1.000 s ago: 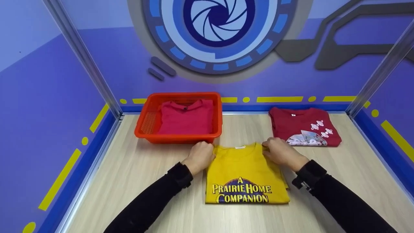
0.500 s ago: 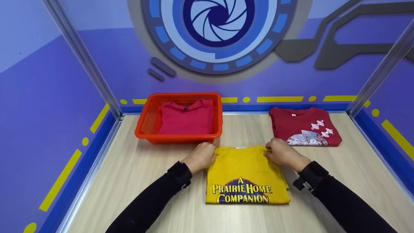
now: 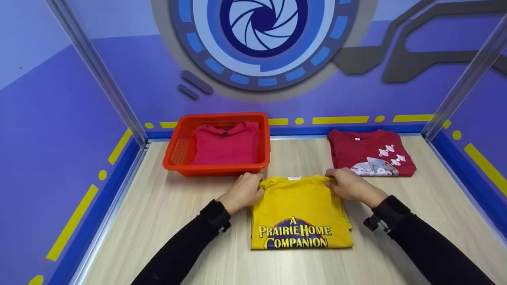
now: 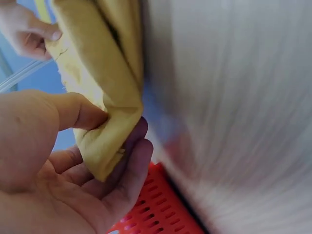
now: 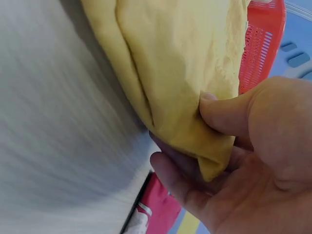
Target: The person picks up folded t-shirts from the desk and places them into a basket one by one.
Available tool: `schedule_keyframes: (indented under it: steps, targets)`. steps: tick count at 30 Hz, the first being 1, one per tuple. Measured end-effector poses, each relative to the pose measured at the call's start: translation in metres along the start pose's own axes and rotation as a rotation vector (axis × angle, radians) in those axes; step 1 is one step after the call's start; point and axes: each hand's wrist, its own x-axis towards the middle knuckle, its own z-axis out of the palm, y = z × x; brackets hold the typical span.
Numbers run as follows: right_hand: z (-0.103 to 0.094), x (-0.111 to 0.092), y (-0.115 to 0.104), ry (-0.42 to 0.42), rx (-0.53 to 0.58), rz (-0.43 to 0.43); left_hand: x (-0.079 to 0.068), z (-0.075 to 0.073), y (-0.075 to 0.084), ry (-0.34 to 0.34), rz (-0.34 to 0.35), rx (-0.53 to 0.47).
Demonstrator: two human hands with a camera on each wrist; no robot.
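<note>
A folded yellow T-shirt (image 3: 297, 206) with "A Prairie Home Companion" printed on it lies on the table, its collar edge toward the back. My left hand (image 3: 243, 191) pinches its upper left corner; in the left wrist view the thumb (image 4: 80, 111) lies on top of the cloth and the fingers are beneath. At the upper right corner my right hand (image 3: 350, 185) does the same. The right wrist view shows that thumb (image 5: 224, 114) pressing the fabric, with fingers curled under the layers.
Behind my left hand stands a red plastic basket (image 3: 222, 171) with a folded pink shirt (image 3: 227, 146) inside. A folded dark red shirt (image 3: 368, 148) with a printed pattern lies at the back right, close to the wall. Blue panels (image 3: 198, 107) enclose the table (image 3: 190, 237).
The shirt's collar edge has bunched and lifted slightly between my hands. My right hand has shifted a little to the right. The head view has moved slightly.
</note>
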Motion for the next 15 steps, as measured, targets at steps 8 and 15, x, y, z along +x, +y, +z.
schedule_keyframes:
  steps: [8, 15]
  targets:
    - [-0.02, -0.012, -0.006, 0.053, 0.05, -0.014, -0.009, -0.02, 0.007, 0.069, 0.049, -0.084]
    - [-0.047, -0.025, -0.025, 0.156, 0.091, -0.081, -0.019, -0.054, 0.016, 0.156, 0.133, -0.118]
